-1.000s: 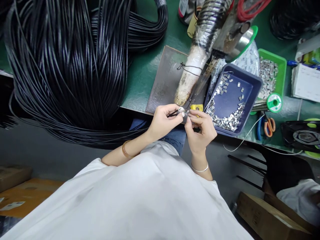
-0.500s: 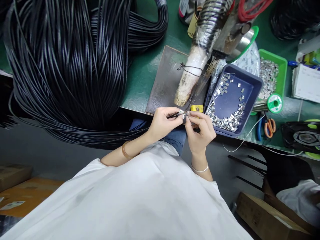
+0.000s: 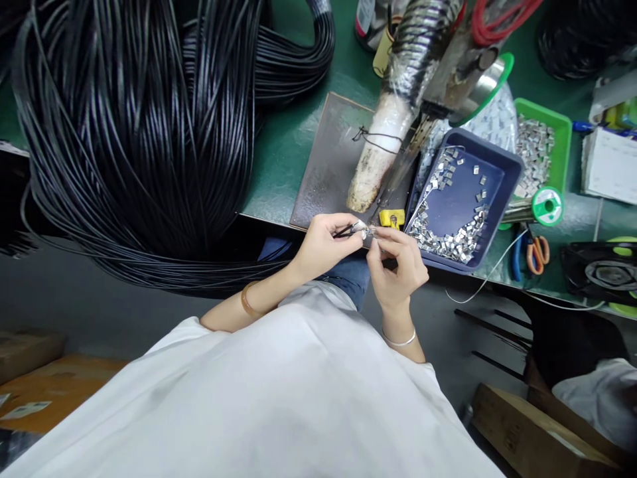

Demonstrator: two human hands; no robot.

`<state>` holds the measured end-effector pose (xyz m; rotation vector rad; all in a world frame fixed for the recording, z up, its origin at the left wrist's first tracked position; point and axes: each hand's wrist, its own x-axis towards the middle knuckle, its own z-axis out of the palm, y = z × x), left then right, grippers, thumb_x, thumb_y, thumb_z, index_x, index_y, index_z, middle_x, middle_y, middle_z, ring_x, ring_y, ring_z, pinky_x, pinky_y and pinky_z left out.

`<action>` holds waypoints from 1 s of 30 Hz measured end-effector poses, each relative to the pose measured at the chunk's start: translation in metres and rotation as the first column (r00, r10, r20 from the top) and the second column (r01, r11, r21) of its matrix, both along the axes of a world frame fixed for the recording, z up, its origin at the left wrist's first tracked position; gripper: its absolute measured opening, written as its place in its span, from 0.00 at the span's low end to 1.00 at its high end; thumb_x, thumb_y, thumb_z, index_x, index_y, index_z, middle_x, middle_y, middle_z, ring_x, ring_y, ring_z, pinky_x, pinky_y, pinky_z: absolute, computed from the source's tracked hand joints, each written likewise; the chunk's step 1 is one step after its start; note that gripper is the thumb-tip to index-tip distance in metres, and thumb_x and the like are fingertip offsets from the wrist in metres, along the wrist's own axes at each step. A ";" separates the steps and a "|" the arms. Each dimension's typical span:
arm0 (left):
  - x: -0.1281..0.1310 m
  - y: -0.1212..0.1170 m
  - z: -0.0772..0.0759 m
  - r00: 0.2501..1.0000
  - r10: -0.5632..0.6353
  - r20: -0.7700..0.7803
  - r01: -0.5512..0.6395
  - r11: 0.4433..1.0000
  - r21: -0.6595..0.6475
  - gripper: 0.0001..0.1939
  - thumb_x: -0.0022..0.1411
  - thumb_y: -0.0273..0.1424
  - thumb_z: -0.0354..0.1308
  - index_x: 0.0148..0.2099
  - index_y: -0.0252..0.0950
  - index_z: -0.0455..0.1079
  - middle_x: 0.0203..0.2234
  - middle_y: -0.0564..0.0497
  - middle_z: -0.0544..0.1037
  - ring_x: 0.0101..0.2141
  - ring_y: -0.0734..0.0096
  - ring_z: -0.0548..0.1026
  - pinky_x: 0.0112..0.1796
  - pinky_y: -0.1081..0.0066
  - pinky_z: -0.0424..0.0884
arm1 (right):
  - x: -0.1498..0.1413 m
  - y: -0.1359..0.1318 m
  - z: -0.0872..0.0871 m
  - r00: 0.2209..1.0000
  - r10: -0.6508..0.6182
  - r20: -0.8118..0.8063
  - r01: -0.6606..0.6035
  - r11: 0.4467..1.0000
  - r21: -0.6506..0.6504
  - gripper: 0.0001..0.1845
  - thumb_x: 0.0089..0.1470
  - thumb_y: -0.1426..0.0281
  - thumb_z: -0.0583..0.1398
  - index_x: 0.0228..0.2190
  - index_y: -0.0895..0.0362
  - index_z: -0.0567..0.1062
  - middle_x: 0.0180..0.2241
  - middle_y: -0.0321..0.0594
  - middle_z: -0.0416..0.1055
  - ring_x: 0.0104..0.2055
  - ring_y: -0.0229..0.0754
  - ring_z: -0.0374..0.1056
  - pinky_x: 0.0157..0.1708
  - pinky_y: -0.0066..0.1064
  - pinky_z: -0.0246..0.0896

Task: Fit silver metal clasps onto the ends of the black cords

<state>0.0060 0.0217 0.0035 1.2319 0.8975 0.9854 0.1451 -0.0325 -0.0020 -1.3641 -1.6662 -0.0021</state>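
Note:
My left hand pinches a black cable near its end, between thumb and forefinger. Close against it, my right hand is closed in a pinch at the cable's tip, where a small shiny metal piece shows between the fingertips. Its exact shape is too small to make out. Just beyond the fingers lies a yellow block. Above the hands ends a white, dirt-stained hose, beside thin metal rods of a soldering fixture.
A large bundle of black cables covers the left of the green bench. On the right stand a blue tray and a green tray with small metal connectors, a solder spool and orange-handled pliers. Cardboard boxes sit below.
Both hands stay together at the cable end. My right hand has shifted slightly left, its fingertips moving closer to those of my left hand.

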 end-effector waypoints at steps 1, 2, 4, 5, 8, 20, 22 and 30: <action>0.000 0.000 0.001 1.000 -0.005 0.008 0.005 1.000 -0.013 0.04 0.53 0.26 0.59 0.28 0.30 0.71 0.19 0.57 0.66 0.21 0.83 0.59 0.24 0.79 0.57 | 0.000 0.000 0.002 0.999 -0.008 -0.042 0.007 0.999 -0.033 0.08 0.53 0.78 0.63 0.34 0.55 0.73 0.39 0.37 0.78 0.38 0.34 0.75 0.32 0.24 0.72; -0.001 -0.001 0.001 1.000 -0.009 0.022 0.010 1.000 -0.028 0.05 0.53 0.26 0.59 0.28 0.30 0.70 0.20 0.56 0.67 0.22 0.83 0.60 0.25 0.79 0.57 | 0.001 0.000 0.003 0.995 -0.014 -0.099 0.005 0.996 -0.087 0.06 0.54 0.77 0.63 0.34 0.55 0.73 0.37 0.37 0.78 0.38 0.34 0.75 0.31 0.23 0.71; -0.003 -0.002 0.002 0.998 -0.026 0.052 0.028 0.998 -0.050 0.05 0.53 0.27 0.60 0.27 0.30 0.69 0.20 0.56 0.68 0.22 0.82 0.61 0.25 0.78 0.57 | 0.002 -0.001 0.008 0.974 -0.026 -0.224 -0.023 0.977 -0.213 0.03 0.56 0.75 0.61 0.33 0.55 0.73 0.35 0.36 0.78 0.35 0.33 0.75 0.30 0.24 0.71; -0.004 -0.002 0.003 0.997 -0.043 0.062 0.047 0.997 -0.054 0.06 0.53 0.27 0.60 0.27 0.30 0.69 0.19 0.56 0.66 0.22 0.83 0.60 0.25 0.78 0.56 | 0.002 -0.001 0.010 0.963 -0.030 -0.269 -0.040 0.967 -0.253 0.02 0.57 0.74 0.61 0.33 0.55 0.73 0.35 0.36 0.77 0.33 0.33 0.75 0.29 0.24 0.72; -0.007 -0.004 0.004 0.992 -0.112 0.057 0.114 0.993 -0.039 0.07 0.53 0.27 0.60 0.24 0.30 0.68 0.17 0.58 0.61 0.21 0.83 0.56 0.23 0.78 0.54 | 0.003 -0.004 0.017 0.966 0.019 -0.259 -0.083 0.968 -0.237 0.02 0.57 0.74 0.61 0.34 0.55 0.73 0.39 0.37 0.78 0.31 0.32 0.75 0.29 0.25 0.72; -0.003 -0.004 0.000 0.988 -0.005 0.151 0.029 0.987 -0.157 0.07 0.51 0.30 0.62 0.28 0.31 0.71 0.23 0.53 0.75 0.26 0.79 0.70 0.31 0.77 0.67 | 0.001 -0.002 0.008 0.999 0.047 -0.028 -0.049 0.996 -0.070 0.06 0.54 0.77 0.62 0.34 0.55 0.74 0.37 0.38 0.79 0.38 0.36 0.76 0.30 0.25 0.71; -0.003 -0.003 -0.001 0.989 -0.002 0.147 0.026 0.987 -0.156 0.06 0.51 0.30 0.62 0.29 0.31 0.72 0.25 0.53 0.76 0.27 0.78 0.72 0.33 0.77 0.68 | -0.001 -0.001 0.006 0.998 -0.019 -0.059 0.013 0.995 -0.099 0.03 0.55 0.75 0.62 0.33 0.56 0.74 0.38 0.39 0.78 0.39 0.35 0.75 0.28 0.24 0.69; 0.003 0.001 -0.001 0.993 0.042 0.111 -0.027 0.991 -0.130 0.05 0.50 0.28 0.61 0.28 0.30 0.72 0.23 0.53 0.75 0.25 0.79 0.70 0.30 0.78 0.68 | -0.004 0.005 0.000 0.998 -0.055 -0.023 0.054 0.997 -0.056 0.03 0.56 0.74 0.62 0.33 0.55 0.75 0.39 0.38 0.78 0.40 0.36 0.75 0.28 0.26 0.70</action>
